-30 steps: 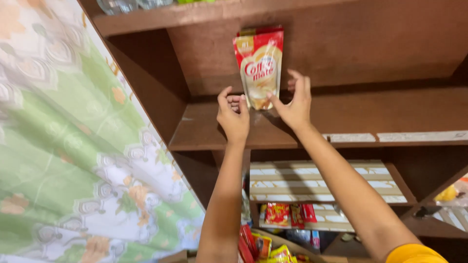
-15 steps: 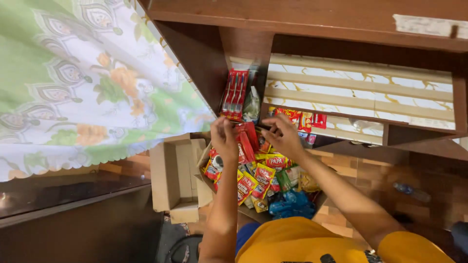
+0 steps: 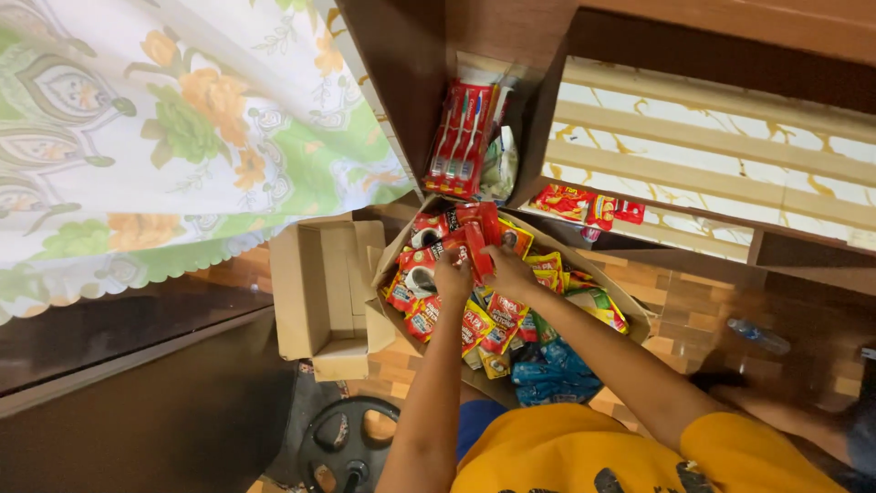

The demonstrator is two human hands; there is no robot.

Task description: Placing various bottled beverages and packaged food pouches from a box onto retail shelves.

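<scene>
**Open carton of sachets, both hands inside**

Container 1: a brown cardboard box (image 3: 630, 315), flaps open, stood on the floor. Contents: many small sachets (image 3: 484, 324), mostly red and yellow, some green, and a blue packet (image 3: 547, 374) at the 5 o'clock corner.

Container 2: a smaller empty cardboard box (image 3: 319, 288), open, lay just beside the first at its 9 o'clock side.

Container 3: a dark wooden shelf compartment (image 3: 401, 100) at 12 o'clock held carded toothbrushes in red packs (image 3: 461, 137).

Item in hand: a red sachet (image 3: 478, 245), glossy, upright, at the 12 o'clock part of the larger box's contents. The left hand (image 3: 453, 274) and the right hand (image 3: 506, 272) were close together, fingers curled, pinching it from either side.

Surroundings: a brown tiled floor (image 3: 693, 310); a clear plastic bottle (image 3: 757, 336) lay at 3 o'clock, well apart; a black weight plate (image 3: 342, 438) at 7 o'clock; a floral cloth (image 3: 164, 137), green, orange and white, hung at 10 o'clock. More red packets (image 3: 584, 203) lay on a striped surface at 1 o'clock.
</scene>
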